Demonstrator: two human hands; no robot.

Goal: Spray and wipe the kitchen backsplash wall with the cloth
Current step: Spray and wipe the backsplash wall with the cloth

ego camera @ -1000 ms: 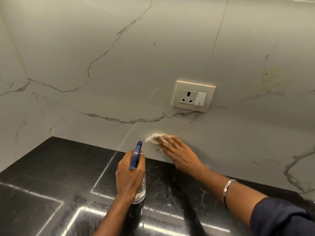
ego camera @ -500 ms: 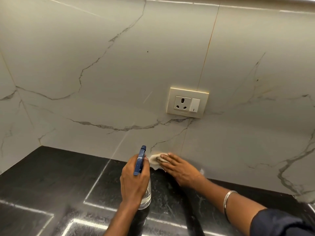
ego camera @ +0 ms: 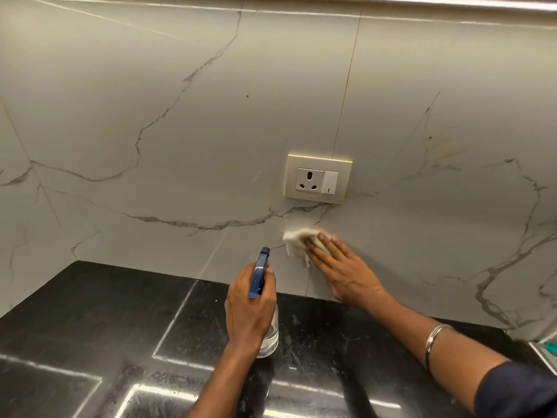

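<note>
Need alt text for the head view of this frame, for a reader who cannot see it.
A person's right hand presses a pale cloth flat against the marbled backsplash wall, just below a wall socket. The left hand grips a blue-topped spray bottle upright over the black countertop, nozzle toward the wall.

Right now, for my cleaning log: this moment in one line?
left hand holds spray bottle | right hand presses cloth on backsplash below socket
</note>
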